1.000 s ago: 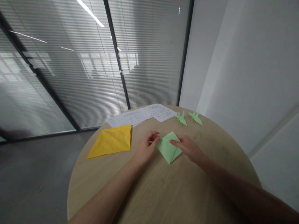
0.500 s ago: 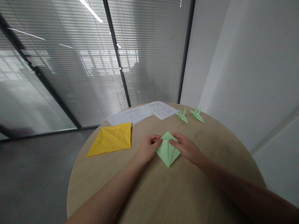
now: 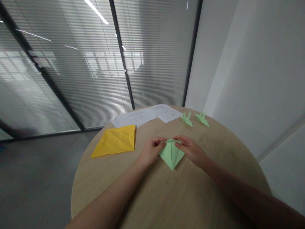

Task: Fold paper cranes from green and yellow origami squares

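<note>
A light green sheet of origami paper (image 3: 172, 156), folded into a kite-like shape with a crease down its middle, is held between both hands just over the table. My left hand (image 3: 153, 149) pinches its upper left edge between thumb and fingers. On the upper right edge, my right hand (image 3: 188, 147) has a like pinch, thumb on the near face. The paper's top corner looks bent away or folded over, and its lower point faces me. Fingertips behind the paper are partly hidden.
Two green paper cranes, a left one (image 3: 187, 120) and a right one (image 3: 202, 119), stand at the back right of the round wooden table (image 3: 152, 197). A yellow folded paper (image 3: 116, 141) lies to the left. Printed sheets (image 3: 138, 117) lie along the far edge.
The green paper's top corner, upright and pointed before, is now folded down or back, so its top edge looks flatter. My right thumb has shifted slightly right. The view has moved a little.
</note>
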`<state>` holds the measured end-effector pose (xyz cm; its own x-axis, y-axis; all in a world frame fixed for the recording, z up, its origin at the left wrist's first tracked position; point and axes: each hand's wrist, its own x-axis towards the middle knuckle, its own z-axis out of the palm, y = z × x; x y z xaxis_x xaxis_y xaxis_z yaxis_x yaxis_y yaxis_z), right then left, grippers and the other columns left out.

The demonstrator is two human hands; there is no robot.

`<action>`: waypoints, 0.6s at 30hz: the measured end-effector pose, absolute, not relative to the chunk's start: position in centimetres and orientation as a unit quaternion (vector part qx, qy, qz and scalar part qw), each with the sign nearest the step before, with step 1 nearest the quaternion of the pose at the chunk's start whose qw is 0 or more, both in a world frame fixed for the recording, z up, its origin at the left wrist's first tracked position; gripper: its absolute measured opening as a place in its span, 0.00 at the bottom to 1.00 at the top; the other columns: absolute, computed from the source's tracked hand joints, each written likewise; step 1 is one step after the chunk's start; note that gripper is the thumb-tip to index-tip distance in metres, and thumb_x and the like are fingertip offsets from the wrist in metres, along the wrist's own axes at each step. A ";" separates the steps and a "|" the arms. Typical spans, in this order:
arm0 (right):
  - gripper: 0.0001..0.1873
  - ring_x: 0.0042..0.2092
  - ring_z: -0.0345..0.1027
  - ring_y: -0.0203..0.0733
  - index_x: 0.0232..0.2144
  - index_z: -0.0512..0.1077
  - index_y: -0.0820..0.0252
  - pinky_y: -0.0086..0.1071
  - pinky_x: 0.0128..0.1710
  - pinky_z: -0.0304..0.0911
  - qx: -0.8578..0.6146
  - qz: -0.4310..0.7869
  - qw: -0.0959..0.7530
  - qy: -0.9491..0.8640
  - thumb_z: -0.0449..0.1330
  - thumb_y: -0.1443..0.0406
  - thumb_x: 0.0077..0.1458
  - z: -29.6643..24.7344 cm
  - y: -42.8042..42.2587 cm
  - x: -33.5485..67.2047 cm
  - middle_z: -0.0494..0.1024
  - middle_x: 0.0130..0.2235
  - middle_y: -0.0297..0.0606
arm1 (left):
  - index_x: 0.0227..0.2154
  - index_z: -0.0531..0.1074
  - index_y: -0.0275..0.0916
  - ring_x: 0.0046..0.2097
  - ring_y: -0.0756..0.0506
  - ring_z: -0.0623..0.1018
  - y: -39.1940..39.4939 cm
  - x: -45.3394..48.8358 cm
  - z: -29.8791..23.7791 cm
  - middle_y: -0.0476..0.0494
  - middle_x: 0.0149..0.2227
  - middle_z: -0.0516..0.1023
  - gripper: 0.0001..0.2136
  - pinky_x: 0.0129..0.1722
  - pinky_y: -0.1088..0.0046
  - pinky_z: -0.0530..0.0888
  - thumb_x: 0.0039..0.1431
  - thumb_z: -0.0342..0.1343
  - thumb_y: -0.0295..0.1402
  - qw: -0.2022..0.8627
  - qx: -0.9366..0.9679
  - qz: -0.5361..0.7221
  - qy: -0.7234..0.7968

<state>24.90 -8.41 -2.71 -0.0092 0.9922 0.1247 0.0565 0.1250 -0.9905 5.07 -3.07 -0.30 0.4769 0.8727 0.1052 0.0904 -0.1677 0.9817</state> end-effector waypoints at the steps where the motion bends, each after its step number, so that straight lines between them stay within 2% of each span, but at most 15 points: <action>1: 0.16 0.38 0.76 0.45 0.43 0.77 0.53 0.37 0.40 0.70 -0.485 0.443 0.516 -0.549 0.65 0.56 0.53 -2.7 -8.4 25.0 0.83 0.39 0.37 | 0.36 0.81 0.37 0.28 0.49 0.72 -3.1 5.0 -0.2 0.47 0.28 0.78 0.11 0.30 0.73 0.66 0.54 0.63 0.38 0.540 0.667 0.364 0.362; 5: 0.10 0.36 0.71 0.43 0.33 0.78 0.55 0.35 0.38 0.65 -0.505 0.415 0.514 -0.555 0.63 0.57 0.51 -2.4 -8.5 25.4 0.80 0.34 0.36 | 0.32 0.82 0.38 0.24 0.51 0.67 -3.1 5.0 -0.1 0.50 0.24 0.72 0.08 0.25 0.74 0.63 0.52 0.59 0.34 0.569 0.645 0.349 0.373; 8: 0.09 0.33 0.68 0.41 0.30 0.78 0.55 0.33 0.35 0.61 -0.515 0.415 0.499 -0.560 0.61 0.58 0.51 -2.0 -8.7 25.4 0.77 0.31 0.34 | 0.31 0.81 0.38 0.24 0.51 0.66 -3.2 4.9 0.1 0.51 0.23 0.71 0.08 0.25 0.75 0.62 0.51 0.58 0.32 0.578 0.640 0.348 0.367; 13: 0.10 0.35 0.69 0.42 0.30 0.79 0.55 0.33 0.38 0.62 -0.520 0.388 0.480 -0.590 0.58 0.59 0.53 -1.5 -9.0 25.3 0.77 0.31 0.34 | 0.32 0.81 0.38 0.29 0.48 0.72 -3.1 4.9 0.1 0.47 0.28 0.77 0.08 0.30 0.72 0.66 0.55 0.62 0.37 0.531 0.680 0.356 0.358; 15: 0.10 0.36 0.69 0.43 0.31 0.78 0.55 0.34 0.39 0.63 -0.518 0.389 0.479 -0.593 0.58 0.59 0.53 -1.4 -9.1 25.3 0.77 0.32 0.35 | 0.31 0.80 0.37 0.31 0.48 0.72 -2.9 4.9 0.0 0.47 0.30 0.78 0.07 0.32 0.72 0.66 0.53 0.64 0.36 0.493 0.702 0.364 0.362; 18: 0.13 0.37 0.71 0.43 0.41 0.77 0.53 0.34 0.39 0.64 -0.510 0.398 0.490 -0.584 0.58 0.58 0.57 -1.3 -9.4 25.2 0.78 0.34 0.34 | 0.32 0.75 0.38 0.28 0.50 0.70 -2.8 5.0 -0.2 0.51 0.27 0.75 0.07 0.29 0.74 0.63 0.50 0.65 0.32 0.483 0.699 0.382 0.364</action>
